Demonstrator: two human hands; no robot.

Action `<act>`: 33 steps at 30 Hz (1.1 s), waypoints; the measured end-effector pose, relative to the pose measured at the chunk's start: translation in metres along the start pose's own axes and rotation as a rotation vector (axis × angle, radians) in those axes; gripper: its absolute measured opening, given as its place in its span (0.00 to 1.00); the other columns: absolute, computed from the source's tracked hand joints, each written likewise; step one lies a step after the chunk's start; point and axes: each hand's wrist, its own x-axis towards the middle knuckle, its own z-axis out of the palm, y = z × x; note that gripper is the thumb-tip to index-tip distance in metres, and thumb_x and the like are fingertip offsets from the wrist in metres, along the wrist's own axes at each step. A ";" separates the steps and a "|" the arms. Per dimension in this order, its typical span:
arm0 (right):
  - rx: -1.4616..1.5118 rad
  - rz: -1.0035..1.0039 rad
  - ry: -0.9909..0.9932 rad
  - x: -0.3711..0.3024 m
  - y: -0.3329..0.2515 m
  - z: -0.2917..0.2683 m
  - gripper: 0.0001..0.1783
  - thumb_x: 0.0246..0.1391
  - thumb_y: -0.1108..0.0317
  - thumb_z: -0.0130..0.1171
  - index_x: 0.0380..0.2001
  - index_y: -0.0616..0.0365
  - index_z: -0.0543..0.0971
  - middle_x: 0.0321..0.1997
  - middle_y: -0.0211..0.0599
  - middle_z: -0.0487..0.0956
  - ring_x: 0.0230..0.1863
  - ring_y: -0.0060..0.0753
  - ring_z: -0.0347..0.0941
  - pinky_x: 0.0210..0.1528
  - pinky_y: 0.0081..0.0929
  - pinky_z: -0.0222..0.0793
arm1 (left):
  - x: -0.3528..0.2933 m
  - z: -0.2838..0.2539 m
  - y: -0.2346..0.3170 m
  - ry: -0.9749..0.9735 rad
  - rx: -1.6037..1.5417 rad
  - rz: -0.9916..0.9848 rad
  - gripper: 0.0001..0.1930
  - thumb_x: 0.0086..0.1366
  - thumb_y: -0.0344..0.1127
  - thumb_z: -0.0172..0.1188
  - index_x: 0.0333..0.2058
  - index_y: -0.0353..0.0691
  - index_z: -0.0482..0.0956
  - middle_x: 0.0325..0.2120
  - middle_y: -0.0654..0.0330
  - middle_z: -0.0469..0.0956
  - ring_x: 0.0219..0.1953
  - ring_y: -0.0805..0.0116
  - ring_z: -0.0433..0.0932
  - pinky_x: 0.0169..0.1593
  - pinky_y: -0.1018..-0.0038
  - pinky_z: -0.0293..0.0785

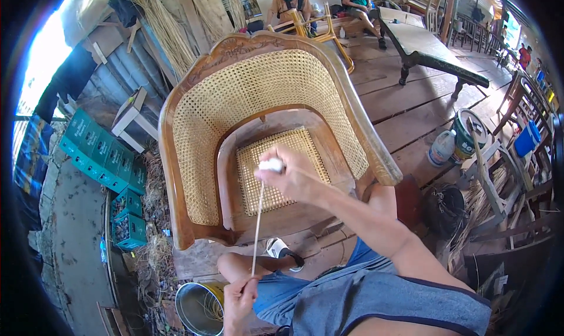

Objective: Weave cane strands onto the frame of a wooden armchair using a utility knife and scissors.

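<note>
1. At the bottom centre of the frame, the left hand (239, 301) is pinched shut on the lower end of a pale cane strand (257, 230).
2. Just left of it, at the bottom edge, stands an open metal can (197, 309) with loose strands lying inside.
3. The strand runs up, taut, to the right hand (291, 177) at centre frame, whose fingers are closed around a white cloth (271, 165) wrapped on the strand.
4. That hand hovers over the woven seat (305, 154) of a wooden chair (176, 136) tipped back; the curved cane back and arms hem the seat on three sides, leaving it open toward the person.
5. At lower left, green crates (100, 154) sit in a row along a concrete edge; what they hold is unclear.
6. At right, a white jug (442, 148) and a paint bucket (467, 137) stand on the plank floor (405, 101), with bare boards between them and the chair.
7. At the top, a dark bench (429, 48) and seated people (291, 4) lie beyond.
</note>
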 end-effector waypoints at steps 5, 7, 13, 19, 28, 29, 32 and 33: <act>0.115 -0.229 0.188 0.050 -0.031 -0.035 0.17 0.51 0.61 0.65 0.37 0.62 0.73 0.30 0.35 0.77 0.28 0.22 0.71 0.31 0.23 0.69 | -0.033 -0.053 -0.055 0.173 0.291 -0.069 0.09 0.65 0.30 0.55 0.34 0.31 0.81 0.13 0.66 0.71 0.14 0.82 0.66 0.18 0.81 0.60; 0.145 -0.252 0.234 0.062 -0.037 -0.050 0.17 0.51 0.61 0.65 0.37 0.61 0.73 0.29 0.34 0.76 0.27 0.21 0.70 0.30 0.23 0.69 | -0.058 -0.112 -0.146 0.226 0.365 -0.176 0.09 0.65 0.30 0.54 0.35 0.31 0.81 0.14 0.64 0.73 0.14 0.77 0.69 0.19 0.77 0.63; 0.174 -0.175 0.374 0.062 -0.001 -0.042 0.16 0.48 0.62 0.66 0.34 0.59 0.73 0.30 0.36 0.78 0.30 0.25 0.74 0.32 0.26 0.71 | -0.181 -0.236 -0.258 0.428 1.031 -0.155 0.12 0.58 0.34 0.59 0.37 0.31 0.81 0.29 0.44 0.81 0.31 0.54 0.81 0.37 0.65 0.76; 0.411 -0.007 -0.202 -0.050 0.027 0.076 0.16 0.51 0.65 0.65 0.38 0.60 0.72 0.26 0.34 0.77 0.28 0.26 0.74 0.30 0.26 0.70 | 0.020 -0.039 0.006 0.260 0.738 -0.052 0.21 0.72 0.40 0.45 0.57 0.33 0.69 0.48 0.50 0.77 0.48 0.60 0.76 0.51 0.67 0.70; 0.127 -0.180 0.181 -0.031 0.035 0.016 0.14 0.49 0.64 0.67 0.34 0.57 0.75 0.26 0.40 0.79 0.28 0.29 0.77 0.29 0.27 0.72 | 0.063 0.036 0.074 0.110 0.246 0.143 0.09 0.68 0.29 0.50 0.40 0.28 0.74 0.25 0.58 0.77 0.25 0.66 0.75 0.31 0.71 0.71; 0.077 -0.201 0.255 -0.022 0.032 -0.002 0.13 0.50 0.63 0.67 0.34 0.57 0.75 0.27 0.41 0.79 0.28 0.28 0.77 0.28 0.26 0.72 | 0.056 0.027 0.066 0.135 0.376 0.297 0.08 0.67 0.28 0.50 0.38 0.29 0.75 0.25 0.56 0.77 0.24 0.65 0.75 0.31 0.72 0.70; -0.071 -0.303 0.479 -0.004 0.032 -0.056 0.13 0.50 0.64 0.68 0.34 0.57 0.75 0.28 0.36 0.80 0.28 0.22 0.76 0.27 0.23 0.72 | 0.018 -0.007 0.057 0.171 0.595 0.236 0.07 0.64 0.25 0.49 0.35 0.31 0.76 0.24 0.50 0.77 0.23 0.61 0.75 0.30 0.70 0.70; -0.192 -0.426 0.544 -0.002 0.037 -0.072 0.13 0.49 0.65 0.68 0.33 0.57 0.75 0.29 0.34 0.79 0.29 0.20 0.75 0.27 0.22 0.72 | 0.006 -0.021 0.042 0.222 0.628 0.214 0.06 0.65 0.25 0.50 0.34 0.32 0.76 0.24 0.50 0.77 0.22 0.61 0.74 0.30 0.70 0.69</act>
